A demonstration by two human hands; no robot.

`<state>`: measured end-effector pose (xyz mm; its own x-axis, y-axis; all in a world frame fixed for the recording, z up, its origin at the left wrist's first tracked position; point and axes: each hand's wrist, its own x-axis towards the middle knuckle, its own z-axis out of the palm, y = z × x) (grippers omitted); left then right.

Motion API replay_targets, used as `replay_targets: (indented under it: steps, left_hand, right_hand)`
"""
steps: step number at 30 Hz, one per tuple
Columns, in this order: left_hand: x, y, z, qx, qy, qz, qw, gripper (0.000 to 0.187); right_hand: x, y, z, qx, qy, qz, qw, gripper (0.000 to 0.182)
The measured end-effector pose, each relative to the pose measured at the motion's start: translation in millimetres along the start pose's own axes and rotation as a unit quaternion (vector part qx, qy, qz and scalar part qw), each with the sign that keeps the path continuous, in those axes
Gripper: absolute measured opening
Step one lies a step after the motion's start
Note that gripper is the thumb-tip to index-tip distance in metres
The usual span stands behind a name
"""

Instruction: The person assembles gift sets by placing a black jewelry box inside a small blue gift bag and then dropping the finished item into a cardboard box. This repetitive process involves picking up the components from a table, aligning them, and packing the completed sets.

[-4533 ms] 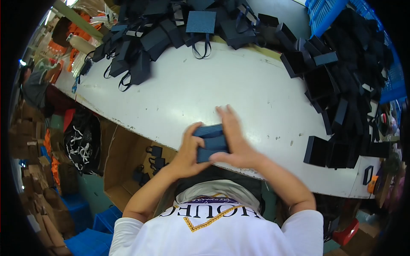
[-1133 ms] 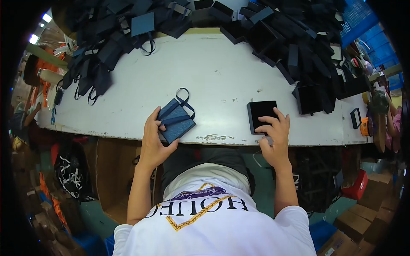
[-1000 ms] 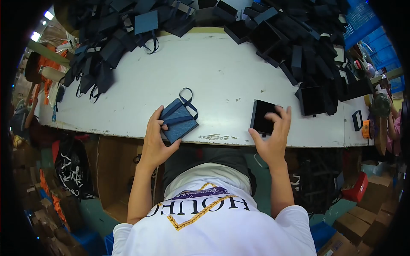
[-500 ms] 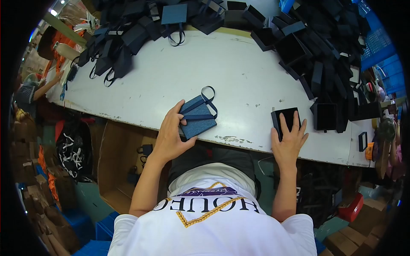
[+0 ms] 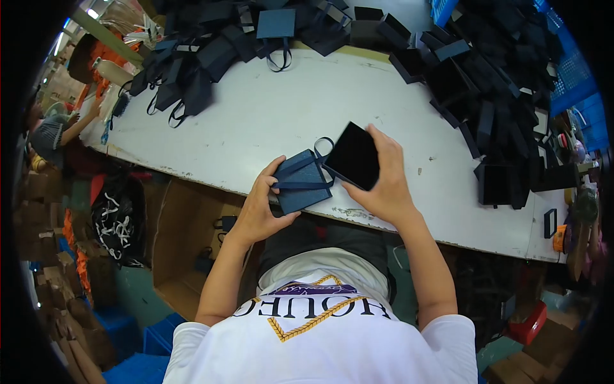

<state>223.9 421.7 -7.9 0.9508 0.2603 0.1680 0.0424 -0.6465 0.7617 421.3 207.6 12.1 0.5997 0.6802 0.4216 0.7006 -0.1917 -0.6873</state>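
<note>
My left hand (image 5: pixel 259 206) is closed around the near left side of a flat blue textured box (image 5: pixel 300 201) at the table's front edge. A dark ribbon crosses this box and stands up in a loop (image 5: pixel 324 146) at its far right corner. My right hand (image 5: pixel 388 180) grips a black open box (image 5: pixel 353 157) by its right side, thumb on the near edge and fingers at the far one. Its dark hollow faces up toward me. The black box's left corner overlaps the ribbon and the blue box's right edge in this view.
The white table (image 5: pixel 249 115) spans the view. Dark ribboned boxes (image 5: pixel 217 54) are heaped at the back left, open black boxes (image 5: pixel 495 182) at the right. A small black frame (image 5: pixel 550 223) lies far right. A cardboard carton (image 5: pixel 185 237) stands below. Another person (image 5: pixel 54 137) is at the left.
My right hand has picked up the black box from the table at the right and brought it left beside the blue box. My left hand still holds the blue box; the view has shifted slightly.
</note>
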Motion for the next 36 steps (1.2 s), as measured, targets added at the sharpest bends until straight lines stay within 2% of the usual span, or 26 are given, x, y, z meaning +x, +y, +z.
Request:
replay_targets:
  steps: [2,10,16,23,26,28,35,36]
  left_hand:
    - [-1.1,-2.9,1.1,0.003,0.010,0.019,1.000,0.075]
    - [-7.8,-16.3,-2.4,-0.007,0.016,-0.015,1.000,0.075]
    - [-1.2,-17.8,-2.9,0.013,0.019,0.013,1.000,0.072]
    - [-1.4,-17.9,-4.0,-0.019,0.031,0.005,0.999,0.074]
    - [2.5,-16.4,-4.2,0.025,0.032,0.025,0.999,0.076]
    - [2.5,-17.6,-5.4,0.024,0.026,0.011,0.999,0.076]
    - [4.9,-20.6,-17.3,-0.030,-0.047,-0.011,0.998,0.078]
    - [7.3,-19.9,-19.0,-0.009,-0.059,0.012,0.998,0.078]
  right_hand:
    - [11.7,4.1,14.4,-0.010,-0.013,-0.013,1.000,0.105]
    - [17.1,10.5,22.1,-0.018,-0.098,-0.023,0.995,0.107]
    - [22.4,20.3,25.1,-0.029,-0.115,-0.019,0.993,0.105]
    - [31.5,21.9,29.1,-0.026,-0.127,-0.024,0.991,0.104]
    - [33.0,18.8,28.0,-0.018,-0.137,-0.053,0.989,0.101]
    - [33.6,16.3,28.2,0.018,-0.158,-0.098,0.982,0.099]
    - [34.0,14.2,4.9,0.070,-0.258,-0.094,0.959,0.100]
    - [33.9,16.6,2.5,0.072,-0.277,-0.104,0.953,0.101]
